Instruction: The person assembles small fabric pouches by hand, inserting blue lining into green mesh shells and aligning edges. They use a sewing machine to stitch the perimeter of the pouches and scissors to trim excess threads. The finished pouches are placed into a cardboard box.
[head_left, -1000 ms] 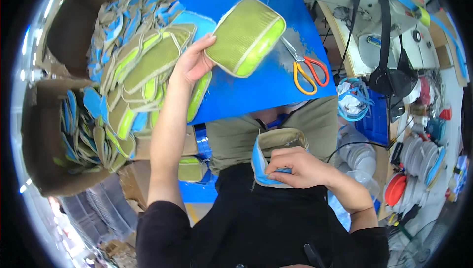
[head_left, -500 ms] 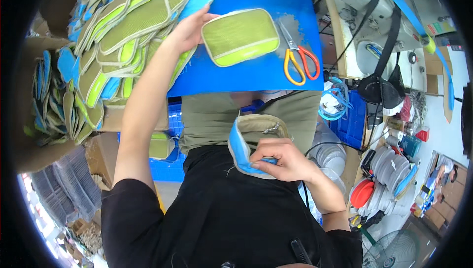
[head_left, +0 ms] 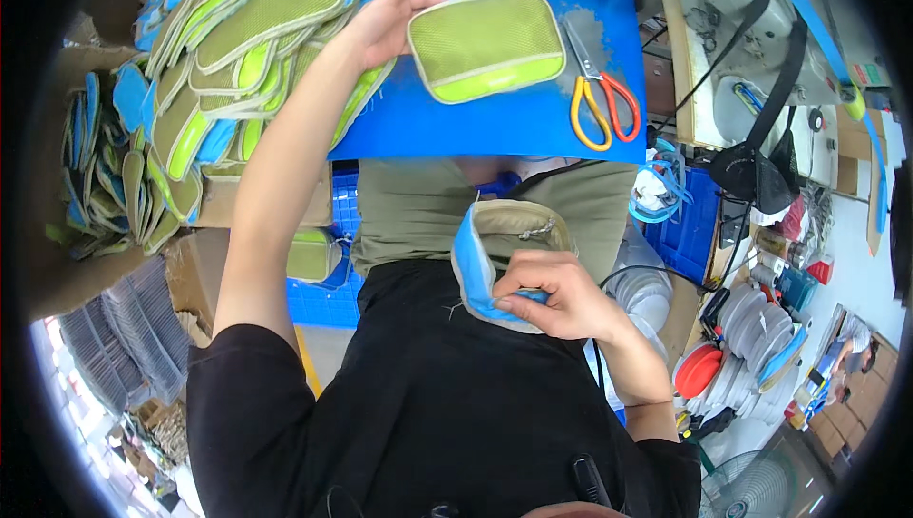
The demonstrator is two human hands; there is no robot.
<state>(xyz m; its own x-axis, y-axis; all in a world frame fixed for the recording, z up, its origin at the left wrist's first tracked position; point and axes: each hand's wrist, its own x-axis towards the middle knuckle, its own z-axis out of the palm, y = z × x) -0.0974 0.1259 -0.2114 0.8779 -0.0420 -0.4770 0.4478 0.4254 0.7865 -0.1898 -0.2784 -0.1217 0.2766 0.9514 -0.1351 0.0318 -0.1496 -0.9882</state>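
Green mesh piece (head_left: 487,47), now flat on the blue table (head_left: 495,133) rather than lifted, so the tabletop supports it. I see the left hand (head_left: 385,31) at its left edge; whether it grips, I cannot tell. The right hand (head_left: 556,294) pinches a blue-and-beige pouch (head_left: 469,256) over the lap. Scissors (head_left: 597,75) lie rightward.

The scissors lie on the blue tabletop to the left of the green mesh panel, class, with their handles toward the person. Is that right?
Not quite: the scissors lie to the right of the green mesh panel, as the head view shows. They are on the blue tabletop, handles toward the person.
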